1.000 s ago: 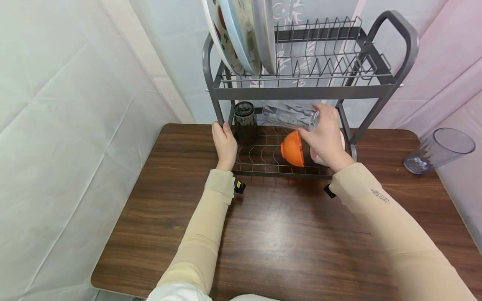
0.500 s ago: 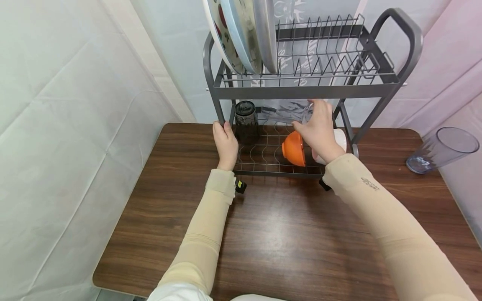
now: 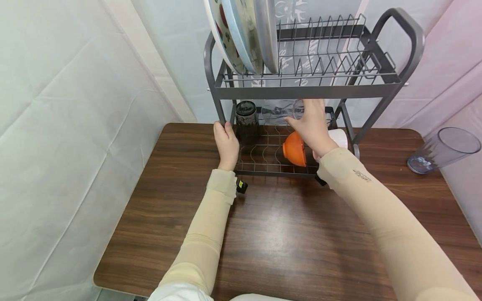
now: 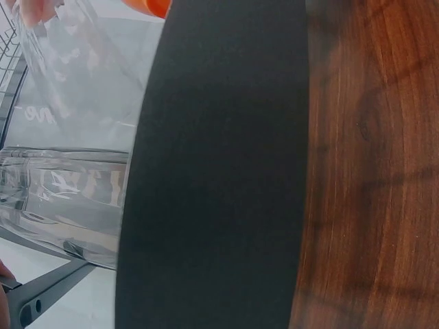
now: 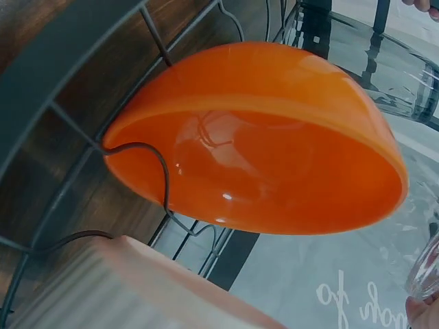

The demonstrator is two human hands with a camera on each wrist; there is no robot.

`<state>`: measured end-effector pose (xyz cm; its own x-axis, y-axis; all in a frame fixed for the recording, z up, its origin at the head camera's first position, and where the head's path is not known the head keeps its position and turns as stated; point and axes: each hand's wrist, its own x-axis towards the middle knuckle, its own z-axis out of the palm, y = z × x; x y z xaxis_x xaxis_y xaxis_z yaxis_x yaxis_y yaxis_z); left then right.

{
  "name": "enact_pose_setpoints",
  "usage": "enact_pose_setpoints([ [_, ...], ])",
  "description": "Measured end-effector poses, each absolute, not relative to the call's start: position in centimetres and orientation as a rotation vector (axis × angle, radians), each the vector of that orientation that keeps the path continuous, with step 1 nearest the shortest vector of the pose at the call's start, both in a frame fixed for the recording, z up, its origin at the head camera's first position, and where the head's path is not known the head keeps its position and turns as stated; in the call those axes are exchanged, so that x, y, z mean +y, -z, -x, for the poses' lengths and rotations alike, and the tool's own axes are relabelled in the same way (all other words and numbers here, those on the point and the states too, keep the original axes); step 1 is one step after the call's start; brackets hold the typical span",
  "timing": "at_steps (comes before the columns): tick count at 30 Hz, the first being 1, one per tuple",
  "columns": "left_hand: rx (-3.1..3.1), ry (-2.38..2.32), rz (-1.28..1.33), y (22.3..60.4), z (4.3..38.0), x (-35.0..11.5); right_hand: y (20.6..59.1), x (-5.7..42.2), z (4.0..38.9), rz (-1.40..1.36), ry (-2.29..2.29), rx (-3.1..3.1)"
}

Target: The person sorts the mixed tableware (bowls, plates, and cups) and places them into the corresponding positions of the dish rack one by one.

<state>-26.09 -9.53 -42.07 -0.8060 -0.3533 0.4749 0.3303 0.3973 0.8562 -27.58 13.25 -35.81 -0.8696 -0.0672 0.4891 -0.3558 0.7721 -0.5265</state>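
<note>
My left hand (image 3: 226, 144) grips the left front post of the dark dish rack (image 3: 308, 92). In the head view my right hand (image 3: 311, 126) reaches into the lower tier and holds a clear drinking glass (image 3: 278, 113) by its right end. The glass lies sideways in the air, pointing left; in the left wrist view this glass (image 4: 75, 62) slants down from the fingertips. Left of it a dark-tinted glass (image 3: 246, 117) stands upside down. An orange bowl (image 5: 254, 164) rests on its side in the wires below my right hand, and a ribbed white-pink cup or bowl (image 5: 137, 291) sits beside it.
Several plates (image 3: 246, 39) stand upright at the left of the rack's upper tier. A tall bluish clear tumbler (image 3: 440, 150) stands at the right of the brown wooden table (image 3: 271, 234). Pale cloth walls close in behind and at both sides.
My right hand has moved left and slightly deeper under the upper tier, carrying the clear glass. More of the white-pink piece shows. My left hand stays on the post.
</note>
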Motion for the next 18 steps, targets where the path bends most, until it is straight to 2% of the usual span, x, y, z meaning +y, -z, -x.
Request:
enact_pose_setpoints([
  [18, -2.054, 1.407, -0.014, 42.2, 26.3, -9.5, 35.5, 11.7, 29.5, -0.447, -0.675, -2.778],
])
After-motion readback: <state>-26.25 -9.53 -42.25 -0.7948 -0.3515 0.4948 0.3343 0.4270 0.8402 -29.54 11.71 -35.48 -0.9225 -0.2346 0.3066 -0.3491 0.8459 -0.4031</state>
